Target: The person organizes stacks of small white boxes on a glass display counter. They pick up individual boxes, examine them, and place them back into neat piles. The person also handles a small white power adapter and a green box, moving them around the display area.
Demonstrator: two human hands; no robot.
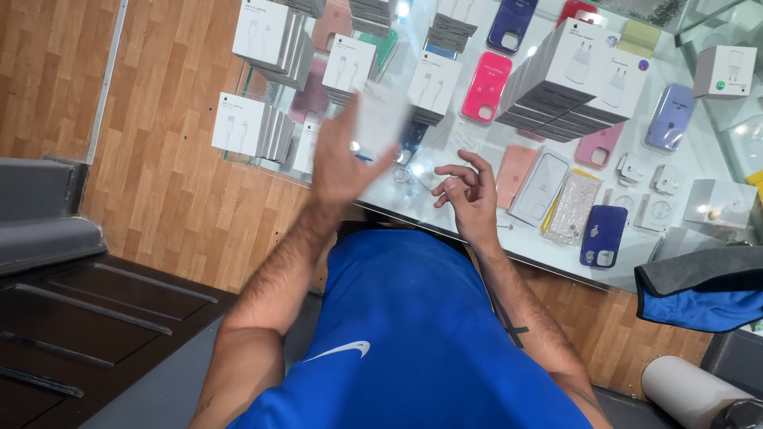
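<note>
My left hand point(340, 168) is raised over the near edge of a glass counter point(477, 230) and grips a small clear plastic sleeve or thin white packet point(380, 119), which is blurred. My right hand point(467, 193) hovers beside it over the glass with its fingers curled and apart, and nothing shows in it. Under my hands, on the glass, lie small clear bits that I cannot make out. My blue shirt point(413, 334) fills the lower middle of the view.
On and under the glass lie stacks of small white boxes point(574, 75), more white boxes point(248, 125), and phone cases in pink point(486, 87), purple point(510, 24), navy point(603, 236) and clear glitter point(572, 206). Blue and grey cloth point(699, 294) lies right. Dark steps point(87, 318) are at lower left.
</note>
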